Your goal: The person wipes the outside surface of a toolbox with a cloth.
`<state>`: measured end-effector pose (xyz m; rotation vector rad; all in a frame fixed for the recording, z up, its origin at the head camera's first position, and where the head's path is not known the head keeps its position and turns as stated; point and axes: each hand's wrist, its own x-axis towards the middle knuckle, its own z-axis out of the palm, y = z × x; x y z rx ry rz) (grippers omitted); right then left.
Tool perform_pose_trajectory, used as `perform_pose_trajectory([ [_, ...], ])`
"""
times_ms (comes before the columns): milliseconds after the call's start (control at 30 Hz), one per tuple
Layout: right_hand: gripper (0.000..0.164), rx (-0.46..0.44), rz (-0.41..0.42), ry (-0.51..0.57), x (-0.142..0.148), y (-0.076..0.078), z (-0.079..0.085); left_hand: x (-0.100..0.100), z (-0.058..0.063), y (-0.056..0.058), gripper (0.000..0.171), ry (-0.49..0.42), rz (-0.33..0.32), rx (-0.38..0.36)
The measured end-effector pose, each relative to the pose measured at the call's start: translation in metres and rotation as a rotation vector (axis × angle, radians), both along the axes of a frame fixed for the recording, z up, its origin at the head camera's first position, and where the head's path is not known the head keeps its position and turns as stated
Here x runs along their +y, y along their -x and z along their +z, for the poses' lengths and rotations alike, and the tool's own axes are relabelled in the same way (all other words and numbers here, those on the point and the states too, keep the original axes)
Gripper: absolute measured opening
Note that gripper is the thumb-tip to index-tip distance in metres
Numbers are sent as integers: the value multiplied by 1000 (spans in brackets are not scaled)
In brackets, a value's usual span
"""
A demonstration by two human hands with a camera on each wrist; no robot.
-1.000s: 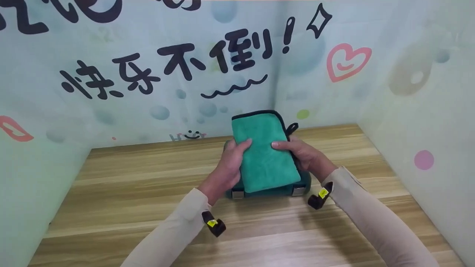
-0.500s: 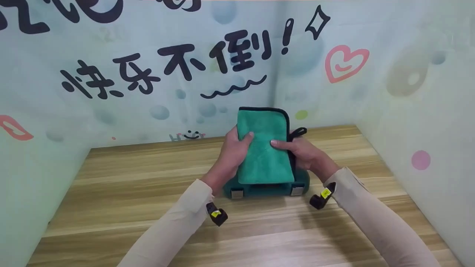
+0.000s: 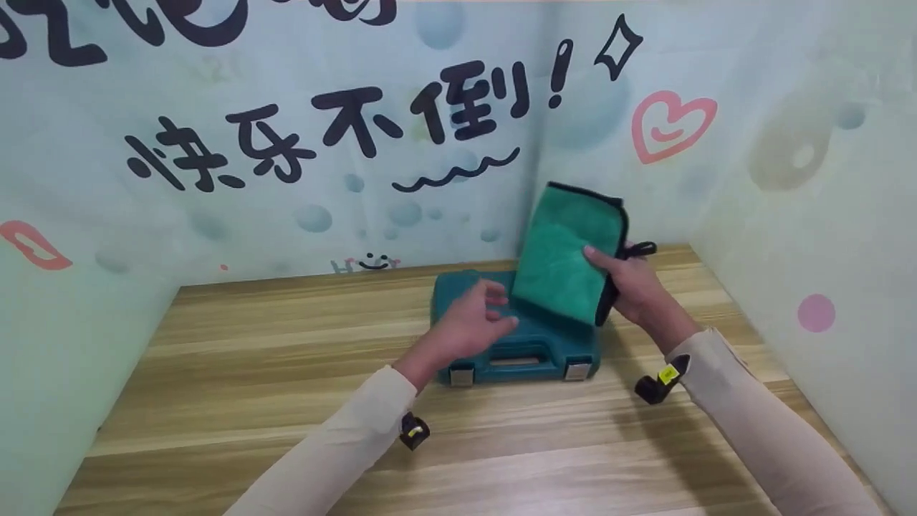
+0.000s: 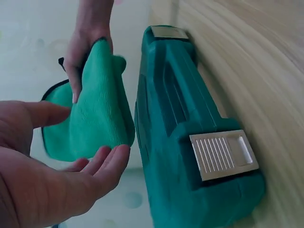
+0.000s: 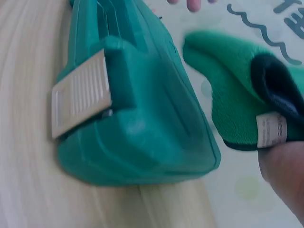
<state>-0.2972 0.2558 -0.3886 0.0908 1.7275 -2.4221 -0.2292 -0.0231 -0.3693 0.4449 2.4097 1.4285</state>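
A folded green cloth point(image 3: 562, 251) with black edging and a small black loop is held up by my right hand point(image 3: 634, 287), thumb on its front face. In the right wrist view a white label shows on the cloth point(image 5: 232, 95). My left hand point(image 3: 469, 326) is off the cloth, its fingers spread and loosely bent above the teal plastic case point(image 3: 530, 333). The left wrist view shows a gap between thumb and fingers, with the cloth point(image 4: 97, 109) just beyond them. The case lies flat, its handle and two metal latches point(image 4: 223, 154) facing me.
The case rests on a wood-grain table point(image 3: 286, 373). A printed backdrop point(image 3: 344, 215) with dark lettering rises behind the table's rear edge, and pale walls point(image 3: 809, 236) stand at both sides.
Both hands gripped the cloth before. My left hand has let go and dropped slightly, over the case. My right hand has carried the cloth up and to the right, tilting it and uncovering the case.
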Motion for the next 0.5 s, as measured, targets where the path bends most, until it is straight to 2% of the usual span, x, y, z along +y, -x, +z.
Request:
perform_pose_trajectory([
  [100, 84, -27, -88, -1, 8, 0, -2, 10, -1, -6, 48, 250, -137, 68],
  [167, 90, -38, -106, -25, 12, -1, -3, 18, -3, -8, 49, 394, -224, 100],
  [233, 92, -38, -108, -46, 15, -1, -4, 25, -5, -10, 48, 506, -280, 108],
  [367, 88, -36, -127, -79, 21, -3, -7, 39, -11, -12, 31, 670, -336, 107],
  [500, 83, -39, -152, -83, 25, -4, -8, 51, -18, -13, 24, 794, -354, 109],
])
